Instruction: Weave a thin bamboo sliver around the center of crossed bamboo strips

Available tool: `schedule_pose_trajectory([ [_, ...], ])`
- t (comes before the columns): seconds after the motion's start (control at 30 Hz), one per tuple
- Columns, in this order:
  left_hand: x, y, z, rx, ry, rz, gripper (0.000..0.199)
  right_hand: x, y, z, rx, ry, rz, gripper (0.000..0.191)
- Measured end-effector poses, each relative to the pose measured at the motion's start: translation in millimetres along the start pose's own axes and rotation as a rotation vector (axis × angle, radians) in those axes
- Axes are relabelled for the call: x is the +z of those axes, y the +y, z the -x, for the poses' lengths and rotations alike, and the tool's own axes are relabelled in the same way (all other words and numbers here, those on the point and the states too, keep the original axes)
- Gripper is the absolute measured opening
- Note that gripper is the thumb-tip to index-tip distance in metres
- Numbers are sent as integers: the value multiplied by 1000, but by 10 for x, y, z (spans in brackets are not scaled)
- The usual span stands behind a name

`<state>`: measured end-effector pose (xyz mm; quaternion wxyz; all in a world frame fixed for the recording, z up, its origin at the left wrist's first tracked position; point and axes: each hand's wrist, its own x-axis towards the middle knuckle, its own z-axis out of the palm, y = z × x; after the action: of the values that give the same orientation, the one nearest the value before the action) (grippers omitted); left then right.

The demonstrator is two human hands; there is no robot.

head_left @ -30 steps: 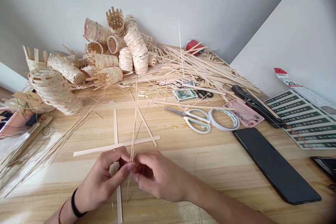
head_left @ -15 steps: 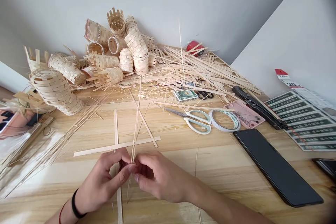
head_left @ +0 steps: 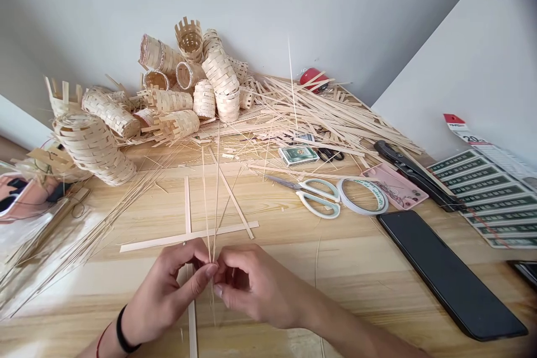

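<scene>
Thin bamboo strands (head_left: 216,196) rise from between my fingertips and fan apart toward the top, their short ends hanging below. My left hand (head_left: 180,285) pinches them between thumb and forefinger. Touching it at the same spot, my right hand (head_left: 251,285) has thumb and forefinger closed around the strands' base. Beneath and beyond the hands, a flat pale strip (head_left: 155,241) lies crosswise over an upright strip (head_left: 187,201). Another flat strip (head_left: 237,201) slants to the right behind the strands.
Woven baskets (head_left: 222,78) are heaped at the back left, beside a pile of strips (head_left: 335,112). Scissors (head_left: 319,196), a tape roll (head_left: 363,197), a pink tray (head_left: 398,193), a black cutter (head_left: 411,173) and a phone (head_left: 448,274) lie to the right. Loose strands (head_left: 104,218) spread at left.
The held strands, bunched close together before, now spread apart, with one group leaning further left. Both hands keep their pinch in nearly the same place. The whole view has shifted slightly.
</scene>
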<state>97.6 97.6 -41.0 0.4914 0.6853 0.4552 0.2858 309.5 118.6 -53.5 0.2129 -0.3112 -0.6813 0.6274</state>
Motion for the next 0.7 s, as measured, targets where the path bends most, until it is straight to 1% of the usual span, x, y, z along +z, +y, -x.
schedule_pose_trajectory([
  [0.23, -44, -59, 5, -4, 88, 46, 26, -2, 8, -5, -36, 58, 17, 7],
  [0.43, -64, -113, 56, -50, 156, 143, 30, 5, 0, -9, 53, 43, -17, 5],
  [0.5, -64, -145, 66, -63, 183, 171, 29, 5, -5, -8, 64, 41, -16, 4],
  [0.6, -72, -189, 60, -55, 239, 220, 28, 0, -17, -4, 64, 38, -5, 4],
  [0.7, -104, -189, 33, -19, 319, 263, 27, -3, -28, -3, 59, 35, -4, 4],
])
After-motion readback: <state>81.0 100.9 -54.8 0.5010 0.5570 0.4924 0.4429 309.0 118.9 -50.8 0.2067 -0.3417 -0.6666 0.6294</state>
